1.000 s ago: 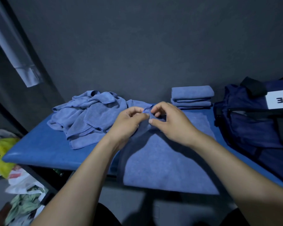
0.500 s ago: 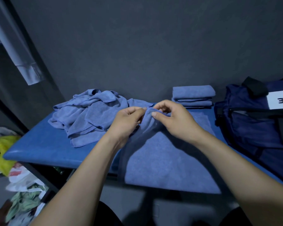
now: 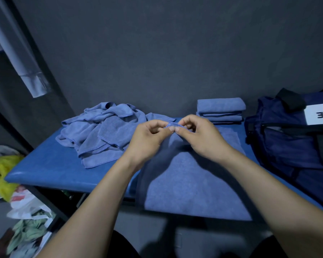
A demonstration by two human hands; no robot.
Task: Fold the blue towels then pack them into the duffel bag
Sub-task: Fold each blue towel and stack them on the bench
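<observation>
Nearest you, one blue towel (image 3: 192,185) lies spread flat across the front of the blue table (image 3: 45,170), its near edge hanging just past the table's lip. Nap looks matte, plush, mid-blue; left border shows as a darker band. The far end is lifted into a small peak. Your left hand (image 3: 147,140) and right hand (image 3: 201,136) meet at that peak, thumbs and forefingers of both pinched on the raised towel edge, fingertips almost touching, remaining fingers curled loosely.

Behind your left hand: a crumpled heap of unfolded towels (image 3: 101,131), stitched hems visible, overlapping at odd angles. Far right of centre, against the dark wall: a neat folded stack (image 3: 220,110), several layers. At the table's right end, the navy duffel bag (image 3: 287,146), slumped, white label on its side.
</observation>
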